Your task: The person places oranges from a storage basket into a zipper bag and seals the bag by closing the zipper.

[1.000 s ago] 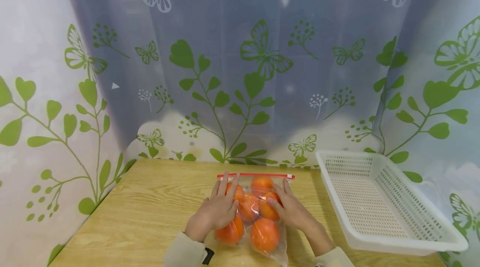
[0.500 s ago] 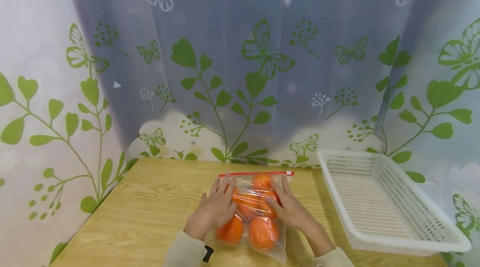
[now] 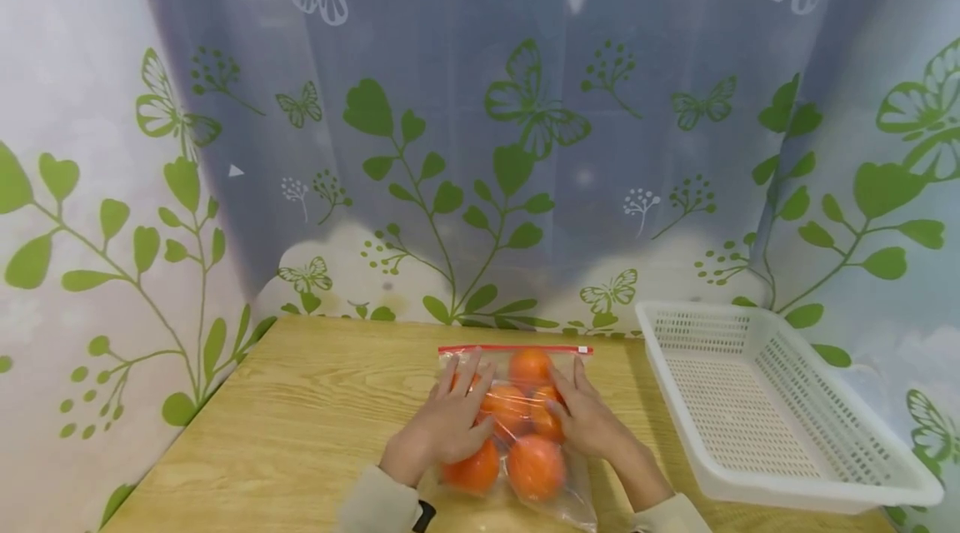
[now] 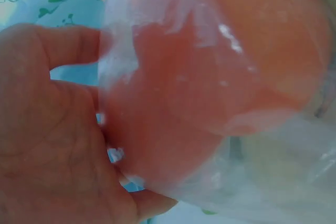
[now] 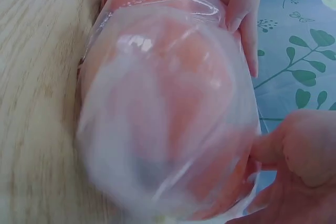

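A clear zip bag (image 3: 573, 475) lies on the wooden table, holding several round orange fruits (image 3: 536, 466). Its red zip strip (image 3: 510, 348) runs along the far edge, with a white slider (image 3: 583, 349) at the right end. My left hand (image 3: 453, 416) rests on the bag's left side, fingers spread and nearly straight. On the other side my right hand (image 3: 592, 420) lies against the fruit with extended fingers. The left wrist view shows my left fingers at the plastic (image 4: 199, 103); in the right wrist view my right thumb touches the bag (image 5: 163, 103).
To the right stands a white perforated plastic basket (image 3: 697, 466) with nothing in it. Behind the wooden table (image 3: 300, 416) hangs a curtain (image 3: 420, 100) with butterflies and green leaves, which also covers both sides.
Both hands and the bag have shifted slightly right over the last half second. The fruits have settled differently inside, and the plastic's creases have changed.
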`<act>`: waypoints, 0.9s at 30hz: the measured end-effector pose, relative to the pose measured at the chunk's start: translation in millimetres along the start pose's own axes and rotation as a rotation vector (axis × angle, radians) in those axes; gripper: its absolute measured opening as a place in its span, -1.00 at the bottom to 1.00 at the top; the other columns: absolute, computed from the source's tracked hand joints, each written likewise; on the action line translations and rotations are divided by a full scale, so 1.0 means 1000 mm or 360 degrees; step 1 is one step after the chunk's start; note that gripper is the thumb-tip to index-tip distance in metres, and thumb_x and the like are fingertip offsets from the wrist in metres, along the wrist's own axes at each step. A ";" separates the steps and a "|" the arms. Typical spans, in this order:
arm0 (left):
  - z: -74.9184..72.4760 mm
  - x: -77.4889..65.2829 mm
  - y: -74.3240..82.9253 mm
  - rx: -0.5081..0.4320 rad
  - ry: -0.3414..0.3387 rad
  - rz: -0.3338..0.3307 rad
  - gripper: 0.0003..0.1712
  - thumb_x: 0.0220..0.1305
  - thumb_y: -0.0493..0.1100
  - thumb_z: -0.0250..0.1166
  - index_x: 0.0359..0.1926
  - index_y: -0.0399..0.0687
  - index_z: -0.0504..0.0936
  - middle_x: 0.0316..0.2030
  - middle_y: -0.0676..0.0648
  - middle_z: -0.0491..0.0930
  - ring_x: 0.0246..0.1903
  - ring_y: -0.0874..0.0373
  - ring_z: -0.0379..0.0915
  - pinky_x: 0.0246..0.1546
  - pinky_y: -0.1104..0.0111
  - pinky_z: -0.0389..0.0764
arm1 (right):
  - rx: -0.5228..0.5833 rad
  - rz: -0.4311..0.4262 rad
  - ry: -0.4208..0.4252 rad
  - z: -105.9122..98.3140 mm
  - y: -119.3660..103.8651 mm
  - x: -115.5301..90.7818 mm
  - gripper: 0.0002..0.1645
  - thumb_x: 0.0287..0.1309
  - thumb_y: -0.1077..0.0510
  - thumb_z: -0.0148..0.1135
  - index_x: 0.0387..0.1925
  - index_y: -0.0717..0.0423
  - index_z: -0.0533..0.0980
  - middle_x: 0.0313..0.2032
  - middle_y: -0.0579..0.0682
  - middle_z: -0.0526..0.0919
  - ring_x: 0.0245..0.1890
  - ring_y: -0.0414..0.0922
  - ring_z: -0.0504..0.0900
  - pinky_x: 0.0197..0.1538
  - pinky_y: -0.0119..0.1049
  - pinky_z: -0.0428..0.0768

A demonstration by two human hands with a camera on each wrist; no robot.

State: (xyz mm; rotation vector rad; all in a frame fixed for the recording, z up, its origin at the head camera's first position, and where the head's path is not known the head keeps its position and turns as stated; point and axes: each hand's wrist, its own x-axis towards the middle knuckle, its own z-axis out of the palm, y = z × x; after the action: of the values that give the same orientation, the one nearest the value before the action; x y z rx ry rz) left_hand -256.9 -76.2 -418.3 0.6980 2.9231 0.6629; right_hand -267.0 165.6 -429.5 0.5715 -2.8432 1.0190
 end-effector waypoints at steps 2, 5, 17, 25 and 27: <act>0.000 -0.002 0.003 0.0008 -0.0029 0.0017 -0.17 0.56 0.10 0.03 0.67 0.01 -0.06 0.68 -0.16 -0.33 0.64 -0.33 -0.47 0.52 -0.36 0.00 | -0.0006 0.0002 -0.0024 -0.001 -0.003 -0.002 -0.33 0.43 0.33 0.14 0.50 0.32 0.26 0.50 0.66 -0.26 0.48 0.63 -0.07 0.43 0.52 0.13; 0.000 -0.004 0.007 0.0040 -0.0047 0.0008 -0.16 0.56 0.16 0.04 0.67 0.06 -0.05 0.68 -0.14 -0.36 0.64 -0.31 -0.47 0.52 -0.35 0.01 | -0.0024 0.0035 -0.0138 -0.002 -0.008 -0.004 -0.26 0.46 0.17 0.19 0.54 0.25 0.21 0.54 0.58 -0.31 0.50 0.65 -0.25 0.37 0.62 0.08; -0.001 -0.003 0.006 0.0054 -0.0002 0.0008 -0.15 0.56 0.18 0.04 0.67 0.02 -0.05 0.67 -0.17 -0.44 0.65 -0.28 -0.54 0.52 -0.37 -0.05 | -0.0169 0.0134 -0.0431 -0.005 -0.009 -0.006 0.46 0.07 -0.46 0.41 0.65 0.16 -0.14 0.58 0.43 -0.54 0.54 0.57 -0.43 0.30 0.57 0.30; 0.003 0.002 -0.001 0.0087 -0.0009 -0.0030 -0.14 0.58 0.23 -0.02 0.68 0.06 -0.10 0.67 -0.16 -0.45 0.65 -0.27 -0.52 0.54 -0.35 -0.05 | -0.0127 0.0138 -0.0385 -0.001 -0.007 -0.005 0.44 0.10 -0.44 0.41 0.66 0.10 -0.19 0.60 0.35 -0.54 0.55 0.53 -0.44 0.26 0.56 0.36; 0.005 0.003 -0.002 0.0071 -0.0016 -0.0026 -0.12 0.57 0.26 -0.02 0.68 0.06 -0.11 0.67 -0.18 -0.43 0.65 -0.28 -0.52 0.53 -0.35 -0.04 | -0.0116 0.0142 -0.0381 0.000 -0.006 -0.005 0.43 0.11 -0.43 0.41 0.66 0.08 -0.19 0.61 0.34 -0.54 0.55 0.51 -0.46 0.27 0.56 0.35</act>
State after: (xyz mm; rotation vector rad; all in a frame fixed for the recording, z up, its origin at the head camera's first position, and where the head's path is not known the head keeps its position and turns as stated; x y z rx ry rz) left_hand -259.4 -75.2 -423.5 0.6784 2.9394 0.5926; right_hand -259.8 163.4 -426.9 0.6023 -3.1258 0.9112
